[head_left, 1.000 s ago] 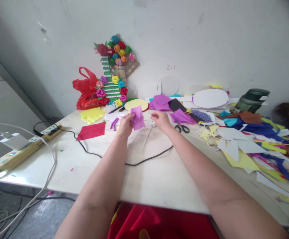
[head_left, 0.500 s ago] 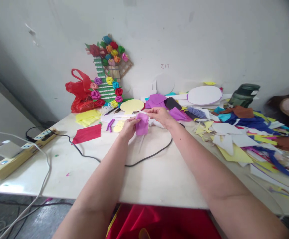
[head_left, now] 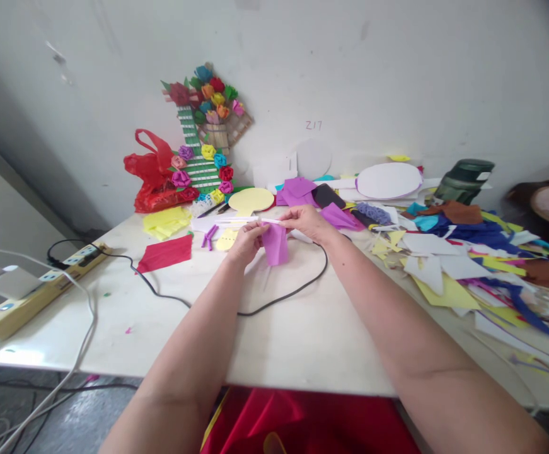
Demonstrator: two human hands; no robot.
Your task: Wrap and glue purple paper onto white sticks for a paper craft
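Observation:
My left hand (head_left: 248, 241) pinches the upper left corner of a small purple paper piece (head_left: 275, 244), which hangs down over the table. To its right, my right hand (head_left: 304, 222) grips a thin white stick (head_left: 271, 221) that lies level along the paper's top edge. Just left of my left hand are a small yellow paper shape (head_left: 225, 240) and several purple rolled pieces (head_left: 209, 236). Behind the hands rests a pale yellow oval (head_left: 251, 200).
A black cable (head_left: 297, 291) loops across the white table (head_left: 312, 353). Red paper (head_left: 166, 253) lies left, near a power strip (head_left: 42, 302). Paper scraps (head_left: 449, 252) pile up at right, before a dark green bottle (head_left: 463, 181). Paper flowers (head_left: 208, 151) stand against the wall.
The white stick has turned from slanted to level and now lies along the paper's top edge. The purple paper has shifted slightly right and down. Both hands keep their hold.

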